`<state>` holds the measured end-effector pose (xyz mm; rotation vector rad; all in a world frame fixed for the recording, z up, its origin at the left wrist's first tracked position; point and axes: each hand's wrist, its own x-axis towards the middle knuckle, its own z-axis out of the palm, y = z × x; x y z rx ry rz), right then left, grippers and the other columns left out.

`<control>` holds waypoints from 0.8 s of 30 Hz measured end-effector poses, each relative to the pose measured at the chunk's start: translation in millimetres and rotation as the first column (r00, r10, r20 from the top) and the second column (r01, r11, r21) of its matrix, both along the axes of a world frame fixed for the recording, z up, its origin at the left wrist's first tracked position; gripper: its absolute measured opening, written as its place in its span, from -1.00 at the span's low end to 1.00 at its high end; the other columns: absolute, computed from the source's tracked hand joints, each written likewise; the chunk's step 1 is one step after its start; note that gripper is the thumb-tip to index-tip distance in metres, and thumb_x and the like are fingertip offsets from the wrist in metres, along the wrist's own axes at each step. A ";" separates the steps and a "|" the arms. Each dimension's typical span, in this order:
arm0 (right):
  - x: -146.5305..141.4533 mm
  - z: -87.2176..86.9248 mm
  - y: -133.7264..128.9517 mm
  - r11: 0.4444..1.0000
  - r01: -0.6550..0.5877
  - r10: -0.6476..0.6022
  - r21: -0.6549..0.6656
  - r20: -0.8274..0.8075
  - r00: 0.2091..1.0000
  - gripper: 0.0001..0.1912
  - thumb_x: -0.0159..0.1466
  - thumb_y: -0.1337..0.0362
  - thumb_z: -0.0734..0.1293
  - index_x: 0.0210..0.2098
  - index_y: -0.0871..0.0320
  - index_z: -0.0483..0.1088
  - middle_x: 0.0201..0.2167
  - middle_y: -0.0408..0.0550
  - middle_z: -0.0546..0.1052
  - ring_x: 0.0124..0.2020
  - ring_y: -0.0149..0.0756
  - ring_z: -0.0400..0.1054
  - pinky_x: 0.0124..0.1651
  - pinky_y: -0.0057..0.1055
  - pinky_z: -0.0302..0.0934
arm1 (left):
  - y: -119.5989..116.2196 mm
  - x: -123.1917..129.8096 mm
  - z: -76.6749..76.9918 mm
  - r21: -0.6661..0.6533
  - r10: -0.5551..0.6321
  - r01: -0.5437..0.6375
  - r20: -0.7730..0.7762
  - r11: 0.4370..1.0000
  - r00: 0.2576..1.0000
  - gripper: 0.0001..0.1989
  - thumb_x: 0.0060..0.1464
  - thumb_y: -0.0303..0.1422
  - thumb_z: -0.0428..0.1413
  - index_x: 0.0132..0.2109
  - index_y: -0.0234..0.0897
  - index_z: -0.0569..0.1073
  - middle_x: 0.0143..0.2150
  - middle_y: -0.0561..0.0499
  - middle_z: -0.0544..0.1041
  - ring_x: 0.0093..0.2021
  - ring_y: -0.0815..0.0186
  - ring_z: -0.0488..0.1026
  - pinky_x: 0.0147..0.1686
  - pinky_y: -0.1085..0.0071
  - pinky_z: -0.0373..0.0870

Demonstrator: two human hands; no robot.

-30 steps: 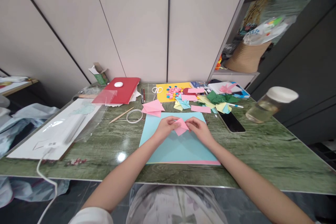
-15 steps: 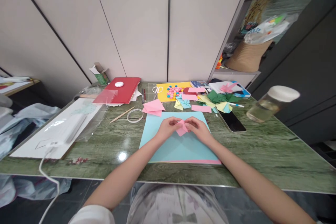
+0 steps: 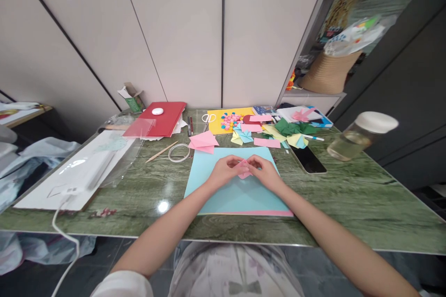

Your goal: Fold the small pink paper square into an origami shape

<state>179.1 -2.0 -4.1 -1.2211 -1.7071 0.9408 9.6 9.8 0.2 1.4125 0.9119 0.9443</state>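
A small folded piece of pink paper point(image 3: 245, 172) is pinched between my two hands, over a light blue sheet point(image 3: 237, 199) that lies on the table. My left hand point(image 3: 225, 169) grips its left side with thumb and fingers. On the other side my right hand point(image 3: 263, 169) holds it the same way, and the fingertips of both hands nearly meet. Fingers cover much of the paper, so its exact fold is hard to make out. Pink sheets point(image 3: 204, 141) lie just beyond the blue sheet's far left corner.
Behind the blue sheet lie scissors point(image 3: 209, 118), colourful pompoms point(image 3: 232, 121) on yellow paper, and pink strips point(image 3: 266, 143). A roll of tape point(image 3: 179, 153) and a pointed wooden stick point(image 3: 162, 151) are at left. A phone point(image 3: 309, 160) and a lidded bottle point(image 3: 360, 137) stand right.
The fingertips have drawn closer together over the pink paper, and less of it shows between them. Both arms stay nearly in place.
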 end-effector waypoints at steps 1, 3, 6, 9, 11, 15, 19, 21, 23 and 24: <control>0.3 -0.1 0.6 1.000 0.000 0.000 -0.003 -0.002 1.000 -0.77 0.15 0.09 0.29 -0.43 0.14 0.37 -0.52 -0.15 0.42 -0.49 -0.35 0.25 -0.40 -0.42 0.12 | -0.6 0.6 0.0 0.014 0.001 -0.001 -0.007 1.000 1.000 -0.63 -0.24 -0.33 0.28 -0.21 -0.37 0.49 -0.31 -0.08 0.55 -0.30 0.26 0.46 -0.27 0.38 0.35; 1.2 -0.4 2.0 1.000 -0.003 0.003 -0.013 -0.011 1.000 -0.75 0.15 0.08 0.28 -0.44 0.14 0.36 -0.52 -0.15 0.42 -0.50 -0.35 0.24 -0.42 -0.43 0.12 | -1.1 1.5 -0.4 0.038 0.007 -0.006 -0.018 0.999 1.000 -0.67 -0.23 -0.39 0.27 -0.22 -0.36 0.49 -0.29 -0.08 0.55 -0.29 0.27 0.45 -0.25 0.39 0.34; 2.5 -1.1 4.5 1.000 -0.004 0.004 -0.022 -0.022 1.000 -0.73 0.17 0.06 0.26 -0.47 0.15 0.34 -0.55 -0.16 0.38 -0.53 -0.37 0.22 -0.46 -0.44 0.10 | 0.0 1.3 -1.8 0.051 0.014 -0.013 -0.024 0.999 1.000 -0.75 -0.13 -0.45 0.17 -0.21 -0.36 0.49 -0.29 -0.07 0.55 -0.28 0.29 0.45 -0.22 0.39 0.33; 3.4 -2.2 6.4 1.000 0.004 -0.004 -0.011 -0.022 1.000 -0.73 0.17 0.07 0.25 -0.49 0.14 0.33 -0.56 -0.17 0.36 -0.51 -0.36 0.22 -0.43 -0.43 0.10 | 2.3 -0.3 -3.0 0.040 0.003 -0.002 -0.025 0.999 1.000 -0.75 -0.10 -0.48 0.11 -0.18 -0.37 0.48 -0.33 -0.05 0.53 -0.31 0.32 0.44 -0.25 0.41 0.32; 4.0 -3.0 7.3 1.000 0.014 -0.014 0.007 -0.019 1.000 -0.75 0.17 0.10 0.26 -0.48 0.15 0.35 -0.51 -0.14 0.39 -0.45 -0.33 0.24 -0.37 -0.41 0.12 | 3.4 -1.4 -3.1 0.031 -0.013 0.014 -0.029 0.999 0.999 -0.74 -0.08 -0.48 0.09 -0.18 -0.37 0.49 -0.37 -0.02 0.52 -0.36 0.35 0.42 -0.29 0.43 0.30; 5.9 -3.3 8.2 0.999 0.026 -0.026 0.032 -0.006 1.000 -0.78 0.14 0.13 0.29 -0.50 0.16 0.38 -0.50 -0.11 0.41 -0.41 -0.30 0.25 -0.31 -0.38 0.11 | 2.4 -2.1 -1.8 0.008 -0.055 0.055 -0.039 0.998 0.998 -0.71 -0.10 -0.46 0.13 -0.14 -0.35 0.49 -0.45 0.03 0.48 -0.42 0.39 0.37 -0.35 0.47 0.24; 5.3 0.0 6.0 0.999 -0.023 0.023 0.026 0.001 1.000 -0.76 0.12 0.13 0.31 -0.56 0.16 0.38 -0.54 -0.14 0.39 -0.43 -0.32 0.24 -0.33 -0.39 0.11 | -0.8 0.1 -1.5 -0.034 -0.095 0.095 -0.024 0.995 0.995 -0.62 -0.13 -0.36 0.19 -0.09 -0.36 0.46 -0.51 0.08 0.43 -0.50 0.43 0.30 -0.45 0.49 0.16; 4.0 2.1 4.1 0.998 -0.054 0.054 0.015 -0.007 0.999 -0.76 0.12 0.12 0.32 -0.56 0.16 0.38 -0.55 -0.15 0.39 -0.44 -0.32 0.25 -0.33 -0.41 0.11 | -1.4 0.6 -1.1 -0.054 -0.106 0.105 -0.009 0.993 0.994 -0.63 -0.15 -0.32 0.21 -0.13 -0.37 0.47 -0.56 0.11 0.37 -0.54 0.46 0.25 -0.49 0.51 0.11; 3.0 3.8 2.8 0.997 -0.071 0.071 0.000 -0.029 0.997 -0.72 0.15 0.10 0.28 -0.55 0.15 0.38 -0.54 -0.15 0.39 -0.44 -0.32 0.25 -0.34 -0.41 0.12 | -0.8 -0.5 0.3 -0.073 -0.103 0.103 0.011 0.992 0.995 -0.62 -0.19 -0.31 0.24 -0.16 -0.36 0.48 -0.61 0.16 0.29 -0.57 0.49 0.18 -0.53 0.52 0.05; 2.8 4.4 2.6 0.997 -0.078 0.078 -0.008 -0.045 0.996 -0.70 0.19 0.08 0.25 -0.52 0.15 0.38 -0.52 -0.14 0.40 -0.42 -0.31 0.26 -0.32 -0.40 0.14 | -0.2 -1.6 1.5 -0.083 -0.096 0.098 0.024 0.992 0.995 -0.62 -0.20 -0.31 0.25 -0.16 -0.35 0.48 -0.63 0.19 0.25 -0.59 0.50 0.15 -0.54 0.52 0.03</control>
